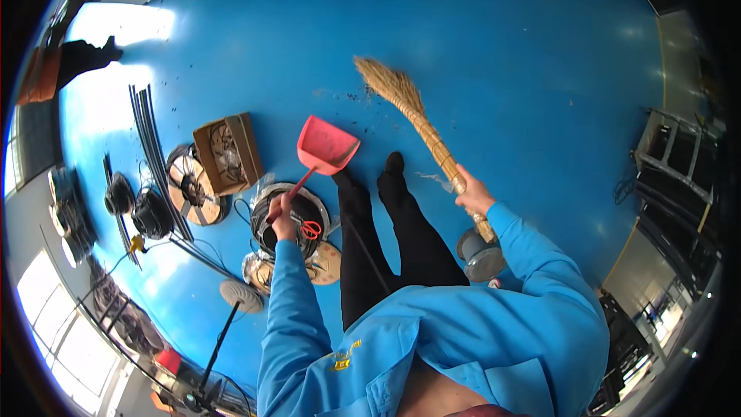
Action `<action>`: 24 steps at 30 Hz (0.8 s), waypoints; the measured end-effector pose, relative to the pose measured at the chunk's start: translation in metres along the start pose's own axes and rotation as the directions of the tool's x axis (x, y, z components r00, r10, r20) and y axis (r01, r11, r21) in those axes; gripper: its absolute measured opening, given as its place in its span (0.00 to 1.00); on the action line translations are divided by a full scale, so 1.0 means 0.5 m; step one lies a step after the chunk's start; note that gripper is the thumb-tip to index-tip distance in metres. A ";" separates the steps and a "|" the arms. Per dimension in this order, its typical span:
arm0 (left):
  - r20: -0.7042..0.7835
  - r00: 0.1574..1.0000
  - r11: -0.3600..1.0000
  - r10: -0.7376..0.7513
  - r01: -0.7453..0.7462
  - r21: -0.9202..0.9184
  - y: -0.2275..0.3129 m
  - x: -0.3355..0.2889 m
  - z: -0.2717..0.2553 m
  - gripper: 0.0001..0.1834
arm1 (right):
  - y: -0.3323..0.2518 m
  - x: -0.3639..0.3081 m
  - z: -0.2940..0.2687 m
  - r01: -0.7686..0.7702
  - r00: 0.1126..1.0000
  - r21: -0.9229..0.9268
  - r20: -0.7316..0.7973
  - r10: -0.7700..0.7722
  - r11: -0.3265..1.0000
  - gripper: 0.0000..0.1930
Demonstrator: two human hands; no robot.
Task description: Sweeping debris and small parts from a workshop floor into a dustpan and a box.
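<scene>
My left hand (283, 215) is closed around the handle of a pink dustpan (329, 144). The pan's open side faces away from me, with some grey dirt inside. In my right hand (474, 191) is a straw hand broom (424, 130), gripped near the lower end of its bound handle. Its bristles fan out to the far left, beyond the dustpan and apart from it. Small dark debris (353, 97) lies scattered on the blue floor between the bristles and the pan.
Left of my legs are a coil of black cable (292, 199) with orange-handled scissors (310, 230), a cardboard box (228, 156) and a wooden reel (193, 185). A grey spool (483, 261) stands by my right leg. Another person's leg (83, 60) shows far left; a metal rack (673, 156) stands right.
</scene>
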State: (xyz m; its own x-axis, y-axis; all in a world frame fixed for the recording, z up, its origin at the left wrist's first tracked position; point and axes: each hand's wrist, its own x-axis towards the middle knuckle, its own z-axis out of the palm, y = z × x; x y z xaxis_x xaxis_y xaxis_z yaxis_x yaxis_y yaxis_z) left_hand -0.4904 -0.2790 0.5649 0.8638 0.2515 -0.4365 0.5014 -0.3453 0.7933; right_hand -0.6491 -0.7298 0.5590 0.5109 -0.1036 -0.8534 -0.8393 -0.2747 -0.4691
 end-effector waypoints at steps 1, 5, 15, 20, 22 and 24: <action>0.011 1.000 0.999 -0.020 0.020 -0.029 -0.009 0.015 0.007 0.11 | -0.009 0.015 -0.011 0.004 1.000 -0.007 0.012 -0.004 1.000 0.48; -0.007 1.000 1.000 0.024 -0.024 -0.002 -0.032 0.023 0.031 0.11 | -0.088 0.150 -0.048 0.090 0.996 -0.308 0.028 -0.086 0.947 0.48; -0.067 0.998 0.999 0.022 -0.020 0.030 -0.052 0.006 0.026 0.11 | -0.270 0.353 0.042 0.271 0.948 -0.768 0.107 -0.301 0.581 0.38; -0.079 0.997 1.000 0.026 -0.025 0.014 -0.071 -0.001 -0.005 0.11 | -0.099 0.246 -0.022 0.351 0.911 -0.866 0.228 -0.344 0.355 0.35; -0.069 0.997 0.999 0.044 -0.044 0.004 -0.073 -0.006 0.003 0.10 | -0.098 0.210 -0.052 0.329 0.934 -0.881 0.252 -0.251 0.340 0.37; -0.078 0.996 0.999 0.052 -0.052 -0.001 -0.069 -0.009 -0.005 0.10 | -0.113 0.142 -0.097 0.296 0.955 -0.858 0.269 -0.124 0.420 0.40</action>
State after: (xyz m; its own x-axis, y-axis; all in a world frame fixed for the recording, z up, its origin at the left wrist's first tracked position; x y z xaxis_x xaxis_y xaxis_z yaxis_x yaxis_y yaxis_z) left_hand -0.5114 -0.2657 0.5407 0.8824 0.3025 -0.3603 0.4554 -0.3575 0.8153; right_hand -0.5563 -0.7682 0.5360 0.5418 0.1924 -0.8182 -0.0415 -0.9661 -0.2547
